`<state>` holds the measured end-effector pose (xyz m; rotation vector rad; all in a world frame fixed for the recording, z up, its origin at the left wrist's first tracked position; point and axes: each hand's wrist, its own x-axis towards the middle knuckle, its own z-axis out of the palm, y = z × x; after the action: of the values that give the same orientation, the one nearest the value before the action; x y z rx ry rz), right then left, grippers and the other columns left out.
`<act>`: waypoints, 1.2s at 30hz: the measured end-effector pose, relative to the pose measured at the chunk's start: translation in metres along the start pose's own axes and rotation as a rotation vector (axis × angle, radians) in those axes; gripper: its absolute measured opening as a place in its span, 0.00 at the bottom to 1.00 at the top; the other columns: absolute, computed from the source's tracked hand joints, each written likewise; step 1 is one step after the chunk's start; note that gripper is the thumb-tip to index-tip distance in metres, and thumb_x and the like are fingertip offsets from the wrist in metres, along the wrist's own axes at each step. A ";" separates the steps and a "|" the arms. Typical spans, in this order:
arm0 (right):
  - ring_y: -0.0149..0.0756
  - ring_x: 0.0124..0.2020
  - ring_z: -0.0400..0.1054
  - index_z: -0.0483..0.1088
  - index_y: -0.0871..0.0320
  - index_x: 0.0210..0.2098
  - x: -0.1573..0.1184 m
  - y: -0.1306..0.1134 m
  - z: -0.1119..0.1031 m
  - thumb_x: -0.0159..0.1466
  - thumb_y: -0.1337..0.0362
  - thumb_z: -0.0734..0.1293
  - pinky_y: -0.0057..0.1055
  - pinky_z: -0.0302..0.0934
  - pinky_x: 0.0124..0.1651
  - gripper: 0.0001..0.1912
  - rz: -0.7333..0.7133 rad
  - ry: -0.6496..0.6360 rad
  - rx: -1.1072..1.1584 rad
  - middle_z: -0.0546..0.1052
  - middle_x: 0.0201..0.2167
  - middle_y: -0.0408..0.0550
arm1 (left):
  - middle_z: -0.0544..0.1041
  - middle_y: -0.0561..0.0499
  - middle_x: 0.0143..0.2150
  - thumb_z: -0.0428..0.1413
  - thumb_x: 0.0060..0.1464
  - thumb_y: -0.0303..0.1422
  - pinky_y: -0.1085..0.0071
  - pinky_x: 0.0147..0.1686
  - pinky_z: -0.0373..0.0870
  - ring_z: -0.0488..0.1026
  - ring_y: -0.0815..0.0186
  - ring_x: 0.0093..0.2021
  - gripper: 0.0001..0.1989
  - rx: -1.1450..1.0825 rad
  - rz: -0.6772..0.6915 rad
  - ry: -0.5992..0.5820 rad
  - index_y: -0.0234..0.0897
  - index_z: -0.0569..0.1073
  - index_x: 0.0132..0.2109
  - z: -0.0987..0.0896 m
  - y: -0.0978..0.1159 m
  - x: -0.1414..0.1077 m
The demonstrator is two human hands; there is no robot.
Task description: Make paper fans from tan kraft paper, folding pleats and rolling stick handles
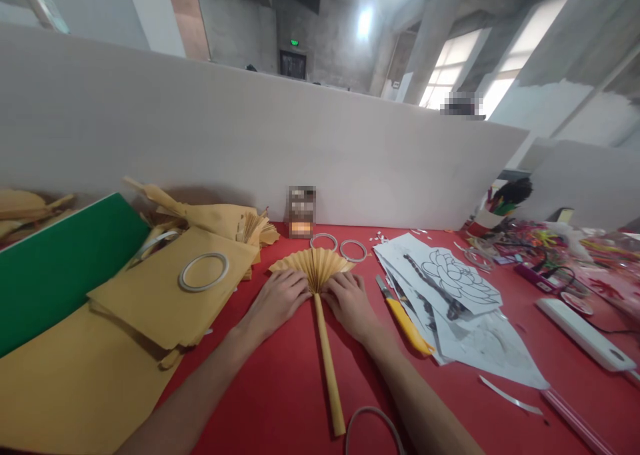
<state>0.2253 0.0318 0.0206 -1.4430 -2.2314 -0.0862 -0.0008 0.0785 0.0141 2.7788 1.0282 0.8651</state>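
A pleated brown paper fan (pixel 314 263) lies spread on the red table. From its gathered base a long rolled paper handle (pixel 327 362) runs toward me, slightly to the right. My left hand (pixel 285 296) presses on the fan's lower left side, its fingers bent and close to the base. On the other side my right hand (pixel 347 302) grips the lower right pleats with curled fingers. The thumbs are close to the base, and my fingers partly cover the paper there. Just beyond the fan lie two rings, a left ring (pixel 324 235) and a right ring (pixel 353 242).
Brown paper sheets (pixel 170 308) are stacked left, a ring (pixel 204 272) on top, beside a green board (pixel 65 268). Right lie a yellow utility knife (pixel 407 325), drawings (pixel 460 278) and a white power strip (pixel 583 332). A white partition (pixel 225 135) stands behind.
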 end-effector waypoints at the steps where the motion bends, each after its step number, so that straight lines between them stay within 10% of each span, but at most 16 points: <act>1: 0.44 0.49 0.69 0.71 0.52 0.41 0.000 -0.001 0.000 0.76 0.67 0.67 0.40 0.54 0.52 0.05 0.007 0.000 -0.008 0.79 0.42 0.47 | 0.79 0.46 0.45 0.56 0.72 0.34 0.60 0.50 0.64 0.73 0.54 0.48 0.06 0.012 -0.004 0.003 0.41 0.76 0.44 0.000 0.001 0.000; 36: 0.45 0.47 0.70 0.70 0.53 0.38 0.003 0.009 -0.004 0.76 0.60 0.69 0.41 0.56 0.55 0.09 0.014 -0.017 0.019 0.79 0.40 0.46 | 0.77 0.48 0.40 0.57 0.71 0.35 0.58 0.45 0.69 0.75 0.54 0.44 0.08 0.190 -0.019 0.030 0.39 0.72 0.40 -0.002 0.003 -0.002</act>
<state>0.2334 0.0373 0.0239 -1.4546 -2.2293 -0.0487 -0.0009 0.0745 0.0156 2.9124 1.1991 0.8512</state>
